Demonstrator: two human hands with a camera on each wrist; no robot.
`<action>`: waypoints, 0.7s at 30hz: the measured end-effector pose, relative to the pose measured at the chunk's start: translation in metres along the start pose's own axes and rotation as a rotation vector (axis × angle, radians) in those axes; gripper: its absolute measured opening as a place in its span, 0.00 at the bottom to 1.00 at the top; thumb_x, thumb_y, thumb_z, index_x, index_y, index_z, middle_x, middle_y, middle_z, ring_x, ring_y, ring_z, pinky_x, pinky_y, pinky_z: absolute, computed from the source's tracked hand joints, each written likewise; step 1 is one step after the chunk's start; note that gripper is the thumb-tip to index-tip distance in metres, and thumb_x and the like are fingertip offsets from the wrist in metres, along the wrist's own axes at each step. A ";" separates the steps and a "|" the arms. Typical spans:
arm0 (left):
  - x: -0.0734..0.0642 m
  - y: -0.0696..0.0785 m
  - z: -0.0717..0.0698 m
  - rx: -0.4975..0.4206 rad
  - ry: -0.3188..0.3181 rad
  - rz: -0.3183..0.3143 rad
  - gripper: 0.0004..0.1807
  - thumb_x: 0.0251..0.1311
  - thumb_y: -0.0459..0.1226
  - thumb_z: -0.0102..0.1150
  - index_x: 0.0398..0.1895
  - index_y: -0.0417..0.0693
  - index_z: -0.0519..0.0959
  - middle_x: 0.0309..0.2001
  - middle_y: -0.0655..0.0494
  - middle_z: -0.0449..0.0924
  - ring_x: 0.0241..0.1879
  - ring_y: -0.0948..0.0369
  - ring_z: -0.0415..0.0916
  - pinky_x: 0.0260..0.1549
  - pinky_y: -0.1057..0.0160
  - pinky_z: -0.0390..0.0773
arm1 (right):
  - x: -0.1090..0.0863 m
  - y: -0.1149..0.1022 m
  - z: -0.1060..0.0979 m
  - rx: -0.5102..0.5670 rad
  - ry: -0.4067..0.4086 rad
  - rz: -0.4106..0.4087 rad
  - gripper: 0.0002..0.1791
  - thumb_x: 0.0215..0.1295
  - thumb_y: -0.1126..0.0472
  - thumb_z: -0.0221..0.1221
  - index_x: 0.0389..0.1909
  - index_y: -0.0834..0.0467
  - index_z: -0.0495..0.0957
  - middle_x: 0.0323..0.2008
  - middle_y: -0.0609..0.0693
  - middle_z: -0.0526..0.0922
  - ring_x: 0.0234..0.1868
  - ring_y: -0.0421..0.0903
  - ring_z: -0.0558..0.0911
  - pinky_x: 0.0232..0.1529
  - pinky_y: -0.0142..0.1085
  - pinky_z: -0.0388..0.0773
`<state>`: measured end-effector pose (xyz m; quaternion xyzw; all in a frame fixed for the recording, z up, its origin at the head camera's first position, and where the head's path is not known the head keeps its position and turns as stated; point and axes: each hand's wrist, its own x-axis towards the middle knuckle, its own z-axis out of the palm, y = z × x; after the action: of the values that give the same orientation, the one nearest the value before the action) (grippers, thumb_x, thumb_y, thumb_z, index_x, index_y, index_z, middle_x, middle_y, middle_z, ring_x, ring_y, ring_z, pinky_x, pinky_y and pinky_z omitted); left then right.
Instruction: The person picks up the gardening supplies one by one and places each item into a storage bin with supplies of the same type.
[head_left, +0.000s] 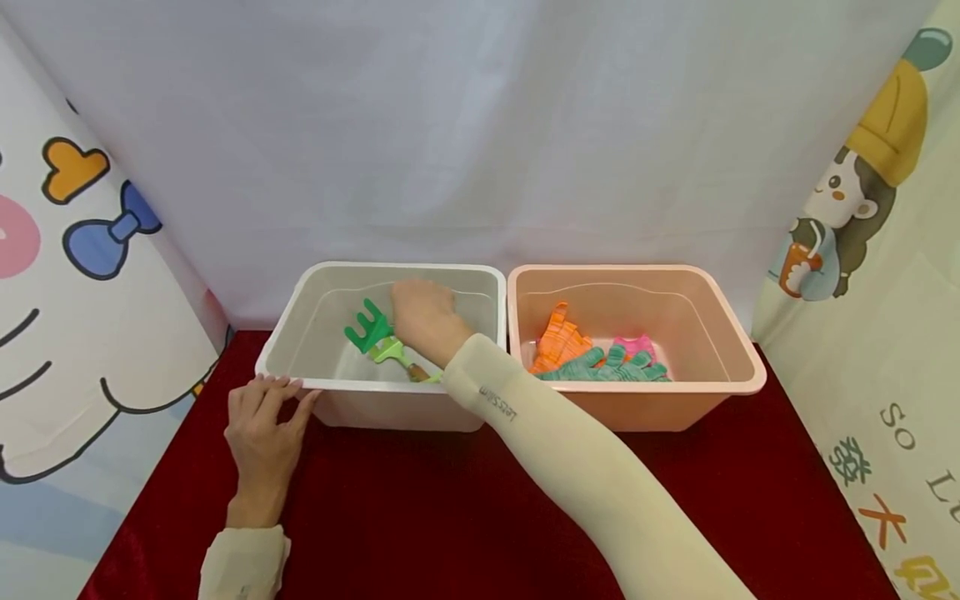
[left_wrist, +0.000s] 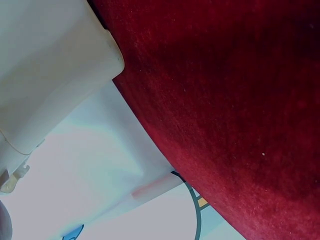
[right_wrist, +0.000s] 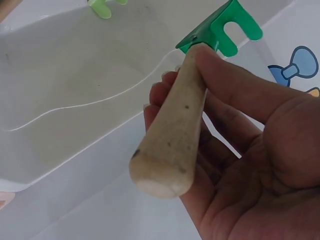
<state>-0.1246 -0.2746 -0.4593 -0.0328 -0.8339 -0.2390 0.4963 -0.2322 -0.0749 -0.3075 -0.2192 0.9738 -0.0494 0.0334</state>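
My right hand (head_left: pixel 423 312) is down inside the white bin (head_left: pixel 397 408) and grips a small green hand rake (head_left: pixel 370 326). In the right wrist view, fingers and thumb close round its pale wooden handle (right_wrist: pixel 167 135), with the green prongs (right_wrist: pixel 227 30) pointing away. Below it in the bin lies a light-green hand rake (head_left: pixel 388 351) with a brown handle, partly hidden by the front wall and my arm. My left hand (head_left: pixel 262 433) holds the bin's front left corner, fingertips over the rim and thumb against the front; the left wrist view hardly shows it.
A pink-orange bin (head_left: pixel 637 408) stands right beside the white one. Inside are an orange glove (head_left: pixel 558 342), a teal glove (head_left: pixel 611 367) and something pink (head_left: pixel 637 346). Both bins sit on a red cloth (head_left: pixel 420 508), with a pale curtain (head_left: pixel 450 125) behind.
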 end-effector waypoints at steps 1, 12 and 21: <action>0.000 0.000 0.000 0.000 0.001 0.001 0.19 0.45 0.44 0.71 0.37 0.40 0.84 0.40 0.45 0.80 0.38 0.47 0.71 0.45 0.55 0.75 | 0.001 0.000 0.000 0.001 -0.008 0.006 0.05 0.56 0.66 0.55 0.25 0.53 0.76 0.23 0.47 0.77 0.25 0.43 0.75 0.23 0.40 0.75; -0.002 -0.002 0.001 -0.010 0.014 0.014 0.19 0.47 0.46 0.69 0.36 0.40 0.84 0.39 0.45 0.80 0.38 0.47 0.71 0.47 0.57 0.74 | 0.008 0.002 0.005 -0.013 -0.032 0.066 0.02 0.56 0.64 0.58 0.29 0.53 0.76 0.25 0.46 0.77 0.26 0.43 0.76 0.24 0.36 0.74; -0.002 -0.003 0.003 -0.029 0.044 0.045 0.21 0.49 0.51 0.66 0.34 0.41 0.84 0.37 0.45 0.80 0.37 0.46 0.71 0.50 0.70 0.68 | 0.011 0.005 0.003 -0.015 -0.031 0.118 0.07 0.57 0.60 0.58 0.36 0.55 0.79 0.33 0.49 0.81 0.32 0.45 0.79 0.29 0.39 0.77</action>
<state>-0.1274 -0.2759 -0.4633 -0.0535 -0.8184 -0.2404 0.5191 -0.2438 -0.0749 -0.3113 -0.1624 0.9848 -0.0368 0.0499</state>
